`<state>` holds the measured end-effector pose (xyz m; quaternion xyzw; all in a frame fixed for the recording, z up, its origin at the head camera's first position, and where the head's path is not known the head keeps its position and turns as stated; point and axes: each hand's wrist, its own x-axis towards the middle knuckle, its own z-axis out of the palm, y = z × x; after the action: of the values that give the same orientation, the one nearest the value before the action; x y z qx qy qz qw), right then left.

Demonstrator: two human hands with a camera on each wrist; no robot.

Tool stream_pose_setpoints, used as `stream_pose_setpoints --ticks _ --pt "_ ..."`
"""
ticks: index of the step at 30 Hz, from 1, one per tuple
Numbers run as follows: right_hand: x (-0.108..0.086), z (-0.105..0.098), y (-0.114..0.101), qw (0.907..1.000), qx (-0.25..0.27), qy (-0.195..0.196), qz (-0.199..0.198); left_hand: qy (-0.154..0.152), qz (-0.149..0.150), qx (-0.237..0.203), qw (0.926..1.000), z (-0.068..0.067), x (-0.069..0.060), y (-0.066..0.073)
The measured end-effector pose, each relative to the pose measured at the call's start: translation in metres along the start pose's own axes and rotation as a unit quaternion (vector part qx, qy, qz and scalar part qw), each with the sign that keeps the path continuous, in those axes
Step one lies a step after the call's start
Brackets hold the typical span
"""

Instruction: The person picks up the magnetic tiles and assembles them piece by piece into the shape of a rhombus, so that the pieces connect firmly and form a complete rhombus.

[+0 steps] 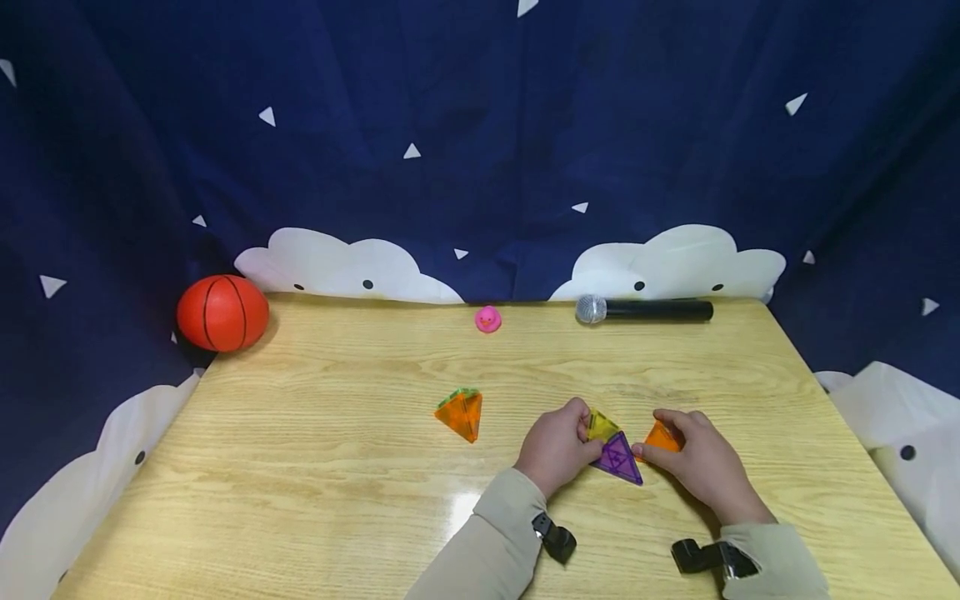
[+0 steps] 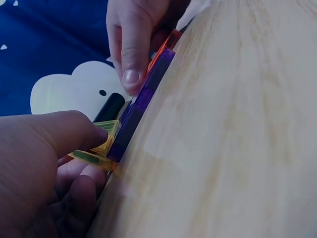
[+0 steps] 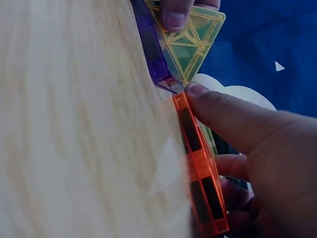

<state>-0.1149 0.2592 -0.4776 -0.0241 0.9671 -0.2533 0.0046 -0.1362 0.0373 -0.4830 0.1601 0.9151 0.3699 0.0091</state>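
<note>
Magnetic triangle tiles lie at the right of the table. My left hand (image 1: 553, 446) pinches a yellow triangle tile (image 1: 602, 426) that stands tilted up; its thumb presses it in the left wrist view. Against the yellow tile is a purple triangle tile (image 1: 619, 459), low on the tabletop. My right hand (image 1: 708, 462) grips orange triangle tiles (image 3: 200, 166) between thumb and fingers, close to the purple tile's corner. Something greenish shows behind the orange in the right wrist view. Farther left stands an orange and green tile pyramid (image 1: 462, 415), which neither hand touches.
Along the back edge of the wooden table (image 1: 315, 467) are a red ball (image 1: 222, 313), a pink rubber duck (image 1: 488, 318) and a black microphone (image 1: 648, 310). A dark blue curtain (image 1: 480, 125) with clouds hangs behind.
</note>
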Motion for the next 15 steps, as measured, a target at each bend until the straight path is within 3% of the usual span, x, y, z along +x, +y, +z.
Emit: stream_pose_setpoints --ticks 15 --pt "-0.0106 -0.0024 -0.002 0.9998 0.01 -0.02 -0.001 -0.005 0.0 0.003 1.0 -0.0013 0.0006 0.003"
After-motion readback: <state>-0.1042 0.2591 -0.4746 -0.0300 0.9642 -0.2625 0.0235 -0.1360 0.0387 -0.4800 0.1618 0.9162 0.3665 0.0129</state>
